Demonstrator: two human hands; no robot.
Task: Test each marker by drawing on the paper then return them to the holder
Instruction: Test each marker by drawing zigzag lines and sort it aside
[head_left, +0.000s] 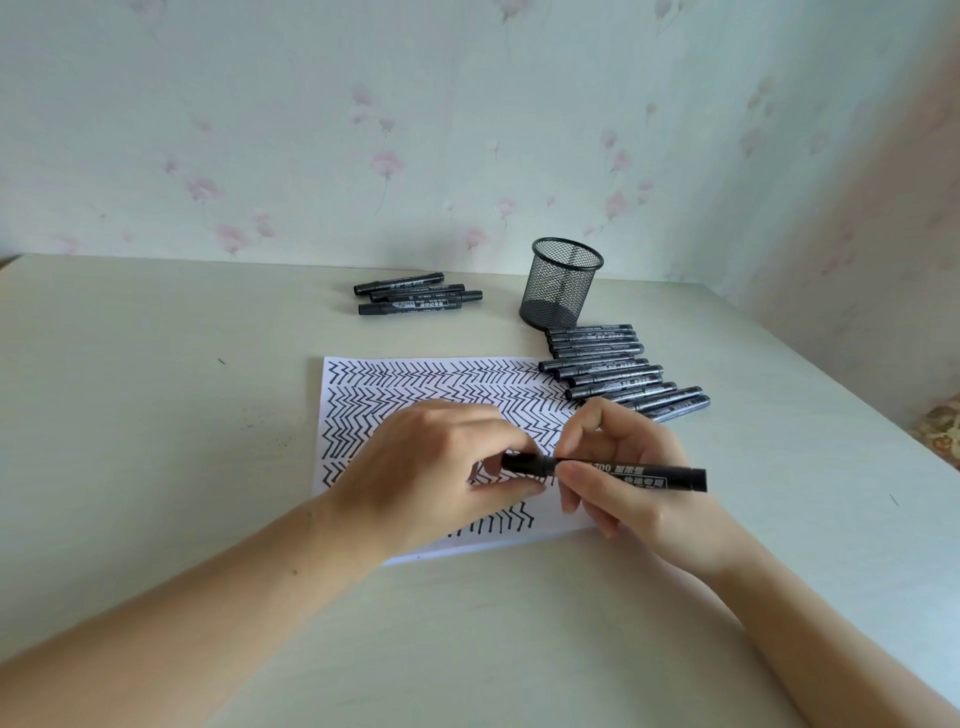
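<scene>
From the head camera, both hands meet over the lower middle of the sheet of paper (363, 395), which lies on the pale worktop (156, 364) and is nearly filled with black zigzag strokes. The left hand (431, 467) is curled closed with its fingertips pinching the cap end of a black marker (623, 474), while the right hand (623, 467) is closed around the barrel, thumb and forefinger pressing near the seam; the marker lies level, its far end pointing to 3 o'clock. Whether the cap is coming off or going on cannot be told. The mesh pen holder (561, 283) stands at 1 o'clock from the hands and appears to have no markers in it. A row of markers (618, 371) lies between it and the paper's 2 o'clock corner, some overlapping the sheet's edge, and three more markers (415, 299) lie at 12 o'clock, well apart from the rest. The likely trouble is a sudden release at the cap: a jerk could smear ink on fingers or worktop, or swing the right hand into the nearby row and scatter it, mixing tested with untested. Little blank paper remains, so a fresh stroke may be hard to judge among the old ones.
</scene>
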